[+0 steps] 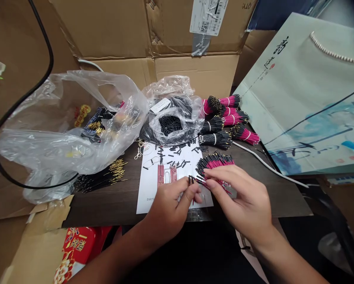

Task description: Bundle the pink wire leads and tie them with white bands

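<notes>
"What's the left hand doing?"

"It's curled closed, thumb and fingers pinching a few black-tipped wires. The tight pinch seems to keep their ends together."

"And the right hand?"

"Half open, with its fingers stretched forward over a loose fan of pink wires. They touch the fan, but I can't tell whether they really grip it. Spread like that, they probably stop the strands from sliding apart."

"Where's all this happening?"

"Over the lower right part of a white printed sheet. Both forearms reach in from the near side, wrists turned inward."

"What's around the sheet?"

"Short black pieces lie scattered on it. Just beyond it sits a clear plastic bag of similar pieces, with banded pink-and-black wire bundles past its far right corner. Gold-tipped wires lie to its left."
</notes>
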`<state>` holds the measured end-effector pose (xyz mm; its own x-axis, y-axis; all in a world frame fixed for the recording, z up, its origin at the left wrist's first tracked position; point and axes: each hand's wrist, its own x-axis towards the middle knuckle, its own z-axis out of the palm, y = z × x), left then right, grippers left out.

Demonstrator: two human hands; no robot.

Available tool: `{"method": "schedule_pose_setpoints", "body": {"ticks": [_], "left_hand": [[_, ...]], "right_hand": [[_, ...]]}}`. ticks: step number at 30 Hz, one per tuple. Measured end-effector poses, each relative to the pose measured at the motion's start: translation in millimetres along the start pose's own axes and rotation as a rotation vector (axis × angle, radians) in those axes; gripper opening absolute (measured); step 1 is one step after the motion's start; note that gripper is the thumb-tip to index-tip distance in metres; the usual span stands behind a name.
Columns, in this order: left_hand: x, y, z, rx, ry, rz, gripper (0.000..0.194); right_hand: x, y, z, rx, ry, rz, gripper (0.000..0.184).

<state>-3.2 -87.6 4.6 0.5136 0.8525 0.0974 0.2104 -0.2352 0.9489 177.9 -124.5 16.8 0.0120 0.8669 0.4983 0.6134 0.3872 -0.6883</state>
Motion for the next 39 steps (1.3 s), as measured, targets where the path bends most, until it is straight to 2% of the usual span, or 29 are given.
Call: {"method": "schedule_pose_setpoints", "body": {"ticks": [2, 5, 10, 14, 18, 20, 22, 23, 25, 27, 31, 35, 39], "left_hand": [[-1.5, 1.1, -0.8, -0.007, -0.112, -0.002, 0.033], [-3.0, 1.6, -1.5, -0.039, -0.137, -0.013, 0.032], [-2.8, 0.9, -4.9, -0.094, -0.165, -0.044, 0.028], [-2.1, 1.0, -6.0, -0.100, -0.187, -0.075, 0.027], [-3.0, 2.2, -8.5, -0.062, -0.189, -0.104, 0.028], [-3.3, 0.9, -11.9, -0.032, -0.190, -0.148, 0.030], [-2.4, -3.4, -15.6, -0.062, -0.188, -0.210, 0.029], [-1.4, -6.7, -17.2, -0.103, -0.184, -0.234, 0.029], [1.7, -14.7, -18.9, -0.178, -0.176, -0.245, 0.030], [4.8, -22.9, -18.2, -0.219, -0.163, -0.249, 0.031], [8.1, -36.5, -12.1, -0.350, -0.096, -0.291, 0.028], [8.6, -45.6, -7.3, -0.505, -0.038, -0.331, 0.025], [10.8, -45.0, -5.8, -0.467, 0.025, -0.353, 0.024]], "right_hand": [[8.2, 1.1, -5.0, 0.009, -0.083, -0.139, 0.038], [15.4, 2.5, -5.9, 0.032, -0.168, -0.287, 0.044], [12.1, 5.6, 1.9, 0.002, -0.167, -0.358, 0.048], [9.0, 6.0, 5.7, -0.024, -0.143, -0.375, 0.043], [7.5, 5.4, 0.6, -0.105, -0.173, -0.330, 0.040], [4.4, 8.1, -5.0, -0.229, -0.093, -0.241, 0.043], [-1.5, 14.4, -10.6, -0.442, -0.025, -0.120, 0.043], [-5.4, 18.6, -12.6, -0.572, -0.045, -0.069, 0.037], [-13.8, 27.8, -13.8, -0.790, -0.192, -0.007, 0.020], [-21.1, 35.7, -11.5, -0.906, -0.305, 0.017, 0.015], [-25.9, 41.5, -3.0, -0.973, -0.349, -0.004, 0.010], [-22.4, 39.5, 4.2, -0.974, -0.375, -0.022, 0.013], [-17.5, 43.7, 9.9, -0.937, -0.394, -0.006, 0.013]]}}
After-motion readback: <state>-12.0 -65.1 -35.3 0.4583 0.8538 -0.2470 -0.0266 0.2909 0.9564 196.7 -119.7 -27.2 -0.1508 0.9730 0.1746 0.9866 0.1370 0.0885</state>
